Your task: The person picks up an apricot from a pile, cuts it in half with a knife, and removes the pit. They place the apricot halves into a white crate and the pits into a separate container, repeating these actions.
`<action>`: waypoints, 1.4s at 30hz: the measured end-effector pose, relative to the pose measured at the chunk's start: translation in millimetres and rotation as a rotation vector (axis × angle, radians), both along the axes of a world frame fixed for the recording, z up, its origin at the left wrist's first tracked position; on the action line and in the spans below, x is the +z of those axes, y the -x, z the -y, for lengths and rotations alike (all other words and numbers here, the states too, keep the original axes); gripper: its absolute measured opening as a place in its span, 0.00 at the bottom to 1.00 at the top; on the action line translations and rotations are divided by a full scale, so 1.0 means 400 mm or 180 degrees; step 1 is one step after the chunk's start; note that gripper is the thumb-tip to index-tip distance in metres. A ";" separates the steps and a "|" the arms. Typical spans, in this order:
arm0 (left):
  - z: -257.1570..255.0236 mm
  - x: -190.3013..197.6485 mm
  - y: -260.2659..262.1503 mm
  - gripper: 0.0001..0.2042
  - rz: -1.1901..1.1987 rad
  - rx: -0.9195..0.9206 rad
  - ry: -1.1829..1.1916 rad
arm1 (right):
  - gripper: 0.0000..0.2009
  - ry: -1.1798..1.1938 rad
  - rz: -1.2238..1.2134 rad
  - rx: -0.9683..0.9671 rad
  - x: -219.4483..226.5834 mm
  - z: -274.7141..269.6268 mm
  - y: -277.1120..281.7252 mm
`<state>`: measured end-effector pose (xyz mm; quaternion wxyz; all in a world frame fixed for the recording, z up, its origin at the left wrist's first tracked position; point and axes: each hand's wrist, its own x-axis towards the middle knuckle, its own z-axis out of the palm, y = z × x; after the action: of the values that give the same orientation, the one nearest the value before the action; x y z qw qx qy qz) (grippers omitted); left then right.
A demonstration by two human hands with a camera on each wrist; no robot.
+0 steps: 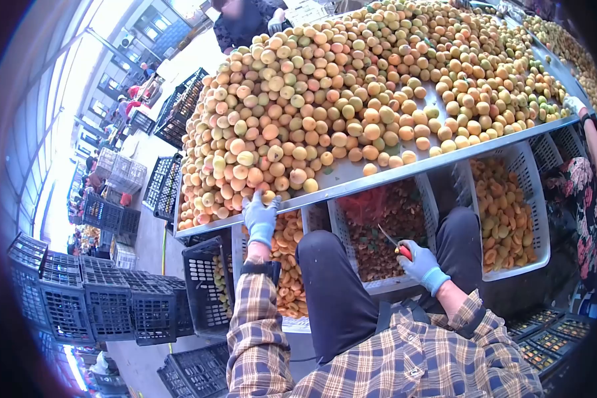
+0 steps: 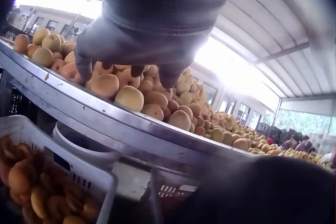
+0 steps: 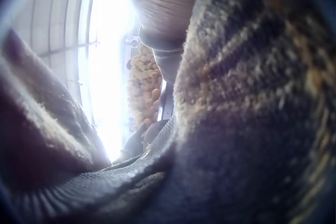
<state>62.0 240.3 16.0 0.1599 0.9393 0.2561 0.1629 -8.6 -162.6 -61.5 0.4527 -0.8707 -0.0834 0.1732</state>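
Note:
My gloved left hand reaches over the metal table's front edge, its fingers spread down among whole apricots. One apricot shows between its thumb and fingers. The left wrist view has the same hand above the fruit, with fingertips right at several apricots. Lower and to the right, my gloved right hand grips a small knife by its red handle, the blade pointing up and left. Beneath it stands a crate of brown apricot pits. Sleeve and glove fill most of the right wrist view.
Crates of halved apricots stand under the table rim on both sides. A black crate is by my left arm, with stacked crates farther left. Another person's gloved hand is at the right table edge.

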 end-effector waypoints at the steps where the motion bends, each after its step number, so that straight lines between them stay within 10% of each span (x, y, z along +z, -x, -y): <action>1: 0.013 0.001 -0.013 0.24 -0.0328 0.0225 -0.0339 | 0.19 0.0003 0.0025 0.0008 0.002 -0.001 0.000; 14: 0.077 0.046 -0.054 0.27 -0.0747 0.0307 -0.0236 | 0.20 0.0292 -0.0100 0.0362 -0.010 -0.010 0.005; 19: 0.127 0.002 -0.066 0.24 0.0420 -0.0315 0.0175 | 0.20 0.0348 -0.0098 0.0290 -0.007 -0.005 0.006; 21: 0.107 -0.119 -0.144 0.20 0.1688 -0.1013 0.2794 | 0.18 0.0373 -0.0202 0.0261 0.011 -0.006 0.006; 25: 0.173 -0.005 -0.139 0.20 0.0713 -0.0783 0.5961 | 0.19 0.0379 -0.0082 0.0164 -0.014 -0.008 0.007; 30: 0.230 -0.055 -0.170 0.23 0.0893 -0.0463 0.7428 | 0.17 0.0166 -0.0067 -0.0105 -0.033 -0.009 0.009; 40: 0.276 -0.092 -0.224 0.19 0.0859 0.0179 0.7096 | 0.19 -0.0149 -0.0095 0.0016 -0.036 0.006 0.012; 42: 0.294 -0.125 -0.190 0.13 0.1393 -0.0337 0.6115 | 0.17 -0.0020 0.0292 0.0016 -0.054 0.002 0.013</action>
<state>138.1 122.6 -34.1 0.9057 0.3695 0.2019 0.0485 -14.0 -163.2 -83.2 0.4507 -0.8761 -0.1068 0.1339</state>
